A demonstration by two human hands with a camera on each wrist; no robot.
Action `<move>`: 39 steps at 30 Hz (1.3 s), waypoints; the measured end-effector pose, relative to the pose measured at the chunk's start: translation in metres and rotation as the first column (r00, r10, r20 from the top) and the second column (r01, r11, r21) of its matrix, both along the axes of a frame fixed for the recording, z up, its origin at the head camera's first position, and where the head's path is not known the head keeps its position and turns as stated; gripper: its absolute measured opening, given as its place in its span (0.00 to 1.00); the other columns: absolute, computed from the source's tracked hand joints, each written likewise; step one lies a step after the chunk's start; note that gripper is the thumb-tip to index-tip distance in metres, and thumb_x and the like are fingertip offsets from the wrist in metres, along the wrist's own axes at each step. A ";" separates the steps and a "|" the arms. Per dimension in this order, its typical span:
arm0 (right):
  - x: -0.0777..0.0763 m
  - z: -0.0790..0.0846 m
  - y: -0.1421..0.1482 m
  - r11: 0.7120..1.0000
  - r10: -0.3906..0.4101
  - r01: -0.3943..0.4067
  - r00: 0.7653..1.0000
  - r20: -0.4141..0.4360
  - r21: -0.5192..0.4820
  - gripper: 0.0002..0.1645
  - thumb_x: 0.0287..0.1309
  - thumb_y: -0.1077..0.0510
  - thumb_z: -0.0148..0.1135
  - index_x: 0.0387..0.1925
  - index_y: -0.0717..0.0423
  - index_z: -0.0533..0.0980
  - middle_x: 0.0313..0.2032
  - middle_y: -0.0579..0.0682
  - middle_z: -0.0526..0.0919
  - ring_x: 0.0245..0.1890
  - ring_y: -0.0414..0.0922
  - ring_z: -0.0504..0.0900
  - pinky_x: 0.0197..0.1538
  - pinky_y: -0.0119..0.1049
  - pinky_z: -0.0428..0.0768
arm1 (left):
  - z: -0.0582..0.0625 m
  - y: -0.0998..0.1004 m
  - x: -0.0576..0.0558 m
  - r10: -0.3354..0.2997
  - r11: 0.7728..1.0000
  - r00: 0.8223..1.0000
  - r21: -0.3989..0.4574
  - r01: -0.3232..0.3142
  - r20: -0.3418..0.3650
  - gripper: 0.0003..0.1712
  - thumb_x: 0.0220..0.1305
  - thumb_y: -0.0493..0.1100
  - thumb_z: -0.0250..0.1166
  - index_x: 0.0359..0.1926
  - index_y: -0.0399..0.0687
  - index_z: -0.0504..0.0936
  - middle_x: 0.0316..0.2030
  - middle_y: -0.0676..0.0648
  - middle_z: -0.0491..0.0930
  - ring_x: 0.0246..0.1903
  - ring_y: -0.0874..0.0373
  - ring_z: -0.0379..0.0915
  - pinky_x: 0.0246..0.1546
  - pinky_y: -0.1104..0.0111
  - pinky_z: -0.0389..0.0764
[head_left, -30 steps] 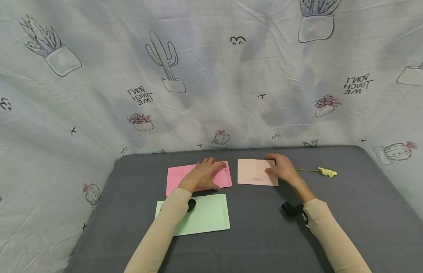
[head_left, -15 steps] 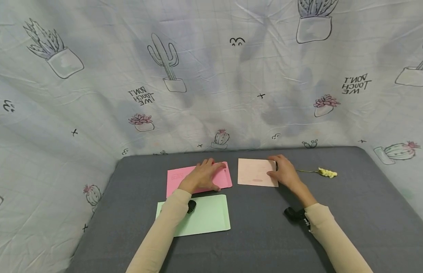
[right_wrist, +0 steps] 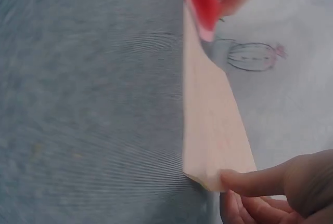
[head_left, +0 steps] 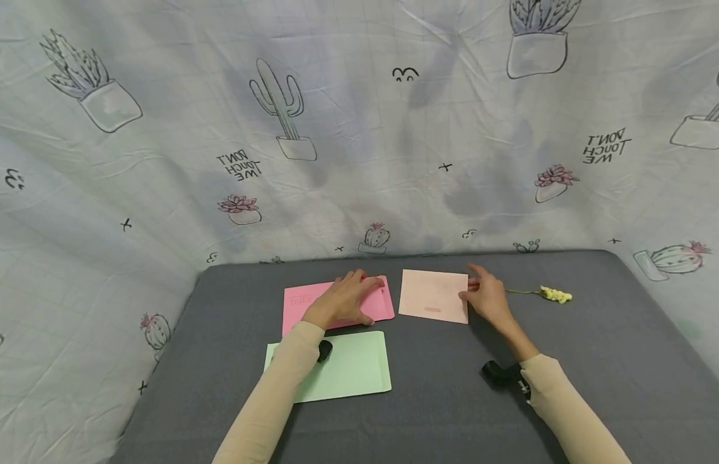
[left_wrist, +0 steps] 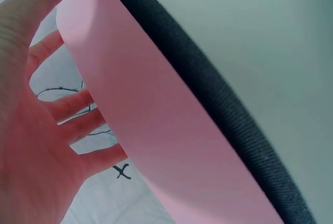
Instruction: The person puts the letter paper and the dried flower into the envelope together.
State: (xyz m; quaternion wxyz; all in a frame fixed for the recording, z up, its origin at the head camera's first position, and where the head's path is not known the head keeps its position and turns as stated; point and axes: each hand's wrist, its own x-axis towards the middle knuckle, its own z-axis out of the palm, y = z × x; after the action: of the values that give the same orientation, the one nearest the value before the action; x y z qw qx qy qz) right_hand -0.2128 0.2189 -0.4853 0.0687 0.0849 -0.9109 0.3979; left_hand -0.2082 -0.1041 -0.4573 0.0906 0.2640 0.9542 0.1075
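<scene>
A flat pink envelope (head_left: 298, 306) lies at the back of the dark grey table. My left hand (head_left: 340, 299) spreads across its right part, thumb at the near edge and fingers at the far edge, as the left wrist view shows. To its right is a peach envelope (head_left: 433, 293) with a small oval print. My right hand (head_left: 488, 298) pinches its right edge, thumb on top and fingers underneath; in the right wrist view the thumb (right_wrist: 237, 181) presses the peach corner. A pale green envelope (head_left: 356, 367) lies in front of the pink one, partly under my left forearm.
A yellow flower on a thin stem (head_left: 555, 294) lies to the right of my right hand. Behind the grey table (head_left: 434, 406) hangs a white cloth (head_left: 359, 148) printed with cacti. Black wrist cameras sit below both hands.
My right hand has shifted slightly to the right and now pinches the peach envelope's edge. That envelope has moved slightly left and turned a little. The left hand stays on the pink envelope.
</scene>
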 end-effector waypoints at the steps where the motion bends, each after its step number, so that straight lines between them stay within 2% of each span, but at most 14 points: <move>1: 0.000 0.001 0.001 1.000 -0.003 0.004 1.000 0.025 -0.024 0.34 0.54 0.71 0.66 0.62 0.78 0.66 0.41 0.71 0.82 0.39 0.63 0.83 0.40 0.53 0.81 | 0.000 0.000 0.000 -0.003 1.000 1.000 0.005 0.003 -0.001 0.47 0.47 0.56 0.78 0.68 0.63 0.67 0.57 0.45 0.68 0.58 0.49 0.65 0.65 0.48 0.62; 5: -0.001 0.005 0.007 0.989 0.004 0.020 0.987 0.159 -0.150 0.24 0.64 0.68 0.59 0.58 0.79 0.70 0.47 0.73 0.80 0.44 0.62 0.83 0.42 0.45 0.84 | 0.000 0.000 0.000 -0.002 1.000 1.000 0.008 0.002 0.002 0.46 0.47 0.56 0.78 0.68 0.64 0.68 0.58 0.45 0.68 0.58 0.49 0.66 0.66 0.50 0.61; 9: -0.004 0.006 0.011 0.947 0.038 0.051 0.962 0.269 -0.316 0.22 0.67 0.67 0.55 0.57 0.80 0.70 0.47 0.73 0.80 0.36 0.48 0.86 0.40 0.36 0.84 | -0.001 0.000 -0.001 0.007 1.000 1.000 0.004 -0.007 0.006 0.47 0.47 0.56 0.78 0.68 0.65 0.67 0.59 0.45 0.68 0.58 0.49 0.65 0.67 0.50 0.60; 12: -0.005 0.006 0.012 0.918 0.064 0.065 0.949 0.308 -0.391 0.22 0.68 0.65 0.56 0.56 0.81 0.70 0.43 0.70 0.83 0.30 0.36 0.84 0.37 0.33 0.84 | 0.000 0.000 -0.001 0.007 1.000 1.000 0.006 -0.007 0.007 0.47 0.47 0.56 0.78 0.68 0.65 0.67 0.59 0.45 0.68 0.59 0.48 0.65 0.67 0.50 0.60; 15: -0.005 0.007 0.013 0.899 0.082 0.071 0.941 0.327 -0.431 0.24 0.69 0.63 0.55 0.57 0.81 0.69 0.40 0.62 0.85 0.28 0.31 0.82 0.37 0.31 0.84 | 0.000 0.000 -0.002 0.004 1.000 1.000 0.004 -0.004 0.004 0.47 0.47 0.56 0.78 0.68 0.65 0.67 0.60 0.45 0.67 0.59 0.48 0.65 0.67 0.51 0.60; 19: -0.007 0.008 0.014 0.881 0.091 0.086 0.934 0.345 -0.465 0.25 0.70 0.62 0.55 0.58 0.81 0.68 0.37 0.53 0.84 0.29 0.30 0.82 0.38 0.30 0.83 | 0.001 -0.001 -0.002 -0.002 1.000 1.000 0.003 0.002 0.000 0.47 0.48 0.56 0.78 0.68 0.65 0.67 0.59 0.45 0.67 0.58 0.49 0.66 0.67 0.52 0.61; 22: -0.009 0.007 0.012 0.874 0.102 0.090 0.927 0.361 -0.477 0.26 0.70 0.61 0.55 0.59 0.80 0.68 0.37 0.51 0.84 0.30 0.30 0.81 0.39 0.30 0.83 | 0.001 0.000 -0.002 -0.005 1.000 1.000 0.001 0.005 0.001 0.47 0.47 0.56 0.78 0.68 0.65 0.67 0.59 0.45 0.67 0.57 0.49 0.67 0.66 0.53 0.62; 30: -0.010 -0.002 0.000 0.890 0.155 0.026 0.922 0.354 -0.455 0.25 0.70 0.62 0.55 0.58 0.81 0.68 0.43 0.63 0.83 0.32 0.33 0.82 0.39 0.32 0.84 | 0.002 0.002 -0.001 -0.014 1.000 1.000 0.011 0.013 0.017 0.47 0.48 0.55 0.78 0.69 0.64 0.66 0.60 0.45 0.67 0.60 0.49 0.64 0.67 0.53 0.61; 39: -0.019 -0.008 -0.010 0.900 0.169 -0.003 0.924 0.343 -0.435 0.22 0.68 0.63 0.57 0.55 0.80 0.72 0.39 0.62 0.84 0.29 0.36 0.84 0.37 0.33 0.84 | 0.001 0.000 0.000 -0.009 1.000 1.000 0.021 0.008 0.030 0.46 0.49 0.55 0.77 0.69 0.65 0.66 0.62 0.45 0.65 0.63 0.51 0.61 0.68 0.54 0.59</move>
State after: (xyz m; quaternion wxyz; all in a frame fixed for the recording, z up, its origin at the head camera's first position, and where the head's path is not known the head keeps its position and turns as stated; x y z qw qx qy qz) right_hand -0.2319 0.2094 -0.4929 -0.1064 0.0314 -0.7932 0.5988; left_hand -0.2080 -0.1042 -0.4568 0.1027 0.2674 0.9505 0.1209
